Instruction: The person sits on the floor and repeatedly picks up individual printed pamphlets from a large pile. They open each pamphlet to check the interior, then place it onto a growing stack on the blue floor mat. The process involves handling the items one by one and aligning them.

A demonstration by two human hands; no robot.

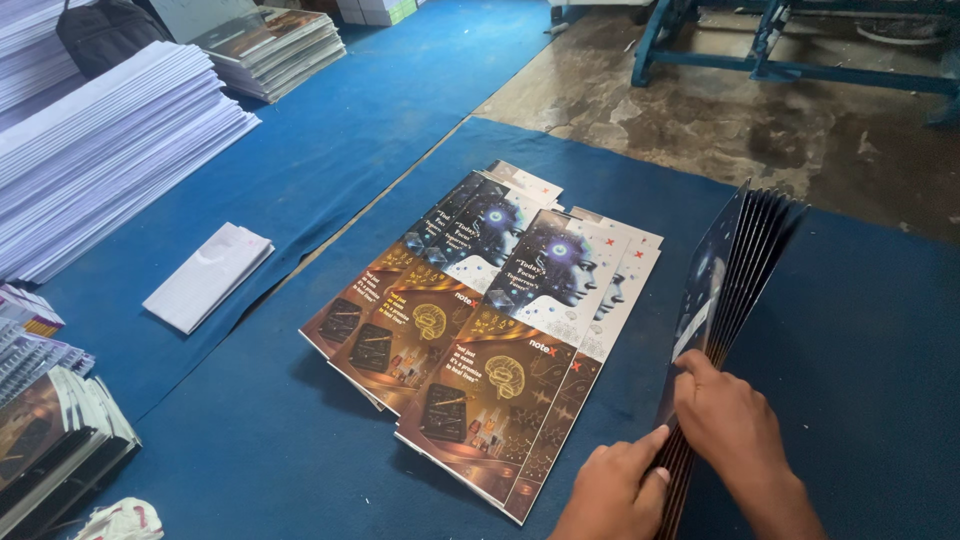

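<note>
A bundle of several printed cover sheets (728, 268) stands on edge on the blue mat, fanned apart at its far end. My right hand (728, 420) clasps the near part of this bundle from the right. My left hand (618, 485) presses against its near end from the left, thumb on the sheets. To the left, more printed covers (480, 330) lie flat in overlapping rows, showing a head picture on the far half and a golden brain picture on the near half.
Tall stacks of white paper (100, 150) lie at the left. A folded white sheet (208, 275) rests on the blue mat (860, 330). Stacked booklets (272, 45) sit far left, others (50, 440) at the near left. A blue metal frame (790, 60) stands on the concrete floor.
</note>
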